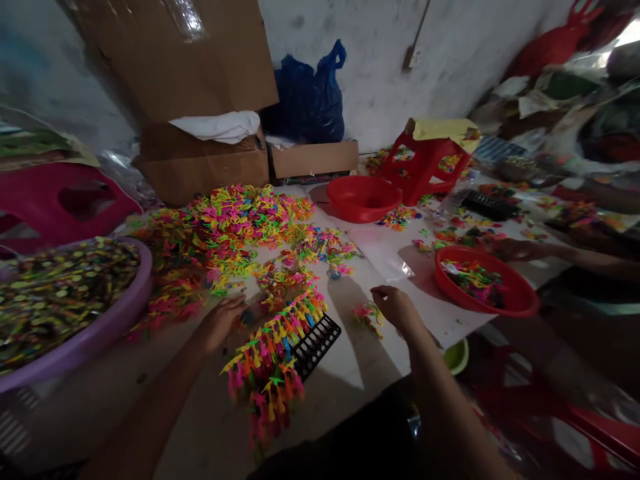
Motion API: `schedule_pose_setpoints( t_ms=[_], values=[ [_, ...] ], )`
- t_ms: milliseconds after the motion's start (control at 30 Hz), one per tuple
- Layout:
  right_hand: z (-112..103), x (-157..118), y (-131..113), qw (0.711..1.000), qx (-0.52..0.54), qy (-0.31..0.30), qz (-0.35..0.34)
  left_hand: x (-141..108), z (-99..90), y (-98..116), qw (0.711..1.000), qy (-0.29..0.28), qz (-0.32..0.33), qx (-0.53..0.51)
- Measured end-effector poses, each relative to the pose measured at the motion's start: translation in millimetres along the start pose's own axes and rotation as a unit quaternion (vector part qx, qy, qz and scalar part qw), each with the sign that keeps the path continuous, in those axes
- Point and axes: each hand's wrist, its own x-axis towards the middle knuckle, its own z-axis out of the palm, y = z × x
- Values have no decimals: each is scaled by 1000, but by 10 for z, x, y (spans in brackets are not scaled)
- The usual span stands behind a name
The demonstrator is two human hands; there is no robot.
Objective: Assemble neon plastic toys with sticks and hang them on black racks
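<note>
My left hand (223, 321) is low over the table, left of a black slotted rack (320, 341). Its fingers are stretched toward small loose plastic pieces, with no held piece visible. Rows of small bright plastic figures (270, 343) in pink, yellow, orange and blue stand in the rack; the slots at its right end show bare. To the right of the rack, my right hand (396, 308) has its fingers curled together, and whatever may be between them is too small to make out. Just below it lies a little cluster of coloured pieces (369, 316).
A big heap of coloured plastic pieces (235, 227) covers the table's back left. A purple basin (143, 283) full of small parts stands at left. Red basins (364, 200) and a red stool (425, 163) are behind. Another person's hand (517, 249) is beside the right-hand red basin (520, 303).
</note>
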Motion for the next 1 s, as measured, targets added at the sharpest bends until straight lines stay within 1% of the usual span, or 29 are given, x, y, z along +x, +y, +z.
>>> schedule_pose_setpoints(
  t_ms=[100,167,200,267,300,333,367,400,433,467,500,533,567,600,633,667,733,800,833,867,900,933,1000],
  values=[
    [-7,-170,-16,991,-107,-73,-25,-100,11,-121,999,-19,-2,45],
    [58,-315,-47,986,-133,-103,-25,-181,-42,-174,995,-19,-12,94],
    [106,-376,-59,986,-131,-103,-19,-227,-79,-192,993,-16,-18,115],
    [207,-462,-68,992,-90,-84,-4,-338,-158,-205,990,1,-36,137],
    [252,-493,-69,997,-45,-70,3,-405,-195,-198,989,14,-49,140],
    [293,-522,-71,998,20,-57,7,-481,-227,-180,987,30,-62,142],
    [330,-554,-80,994,103,-47,8,-566,-250,-147,985,43,-74,148],
    [367,-595,-100,979,198,-42,5,-658,-261,-98,984,66,-89,142],
    [409,-648,-136,954,295,-45,6,-756,-257,-32,983,96,-108,112],
    [457,-714,-188,922,384,-53,7,-857,-235,52,981,132,-130,53],
    [513,-790,-257,887,458,-66,6,-961,-196,152,972,173,-154,-27],
    [578,-872,-338,854,514,-83,3,-1064,-141,264,956,198,-176,-131],
    [646,-954,-427,829,552,-96,-1,-1164,-73,385,934,211,-189,-215],
    [716,-1031,-515,812,576,-98,-4,-1257,5,509,919,205,-196,-274],
    [780,-1097,-596,803,589,-88,-4,-1342,86,634,912,191,-194,-307],
    [834,-1150,-665,803,593,-64,1,-1415,168,755,913,178,-188,-315],
    [906,-1212,-753,812,583,8,27,-1517,318,969,940,155,-149,-266],
    [932,-1220,-783,818,567,79,62,-1558,437,1125,976,124,-61,-170],
    [935,-1211,-784,820,558,103,70,-1560,484,1174,988,96,-9,-118],
    [937,-1199,-779,823,552,120,69,-1553,526,1202,995,67,41,-69],
    [940,-1186,-771,826,547,125,57,-1540,565,1208,995,45,83,-25],
    [946,-1176,-761,831,543,116,37,-1524,604,1196,992,39,115,15],
    [965,-1170,-739,846,529,63,-9,-1494,680,1127,983,69,152,79]
  ],
)
